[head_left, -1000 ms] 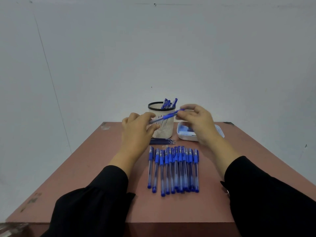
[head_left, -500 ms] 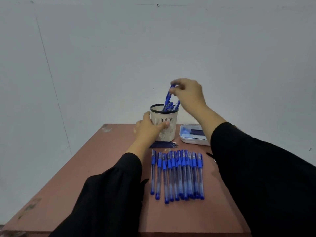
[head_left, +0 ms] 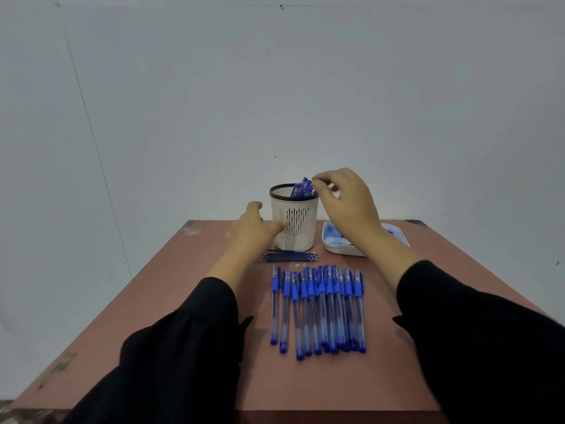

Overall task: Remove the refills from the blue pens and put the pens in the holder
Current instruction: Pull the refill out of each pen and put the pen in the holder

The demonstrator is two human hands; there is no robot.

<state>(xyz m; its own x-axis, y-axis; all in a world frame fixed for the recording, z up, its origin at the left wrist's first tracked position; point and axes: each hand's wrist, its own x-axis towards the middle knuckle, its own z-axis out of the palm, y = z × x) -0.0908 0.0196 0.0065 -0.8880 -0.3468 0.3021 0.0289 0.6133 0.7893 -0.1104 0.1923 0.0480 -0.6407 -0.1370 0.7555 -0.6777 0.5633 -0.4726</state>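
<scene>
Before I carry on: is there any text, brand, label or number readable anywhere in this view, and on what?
No text can be read in this view.
Row of blue pens on the table: any barrel print is too small and blurred to read.
Holder: slotted wall, no label visible.
White tray: the blue contents are blurred and partly hidden by the right hand.

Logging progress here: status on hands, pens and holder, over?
Left hand steadying holder, empty. Right hand open beside the rim, nothing gripped. Pens in holder; row of pens waiting. Nothing in the way.
</scene>
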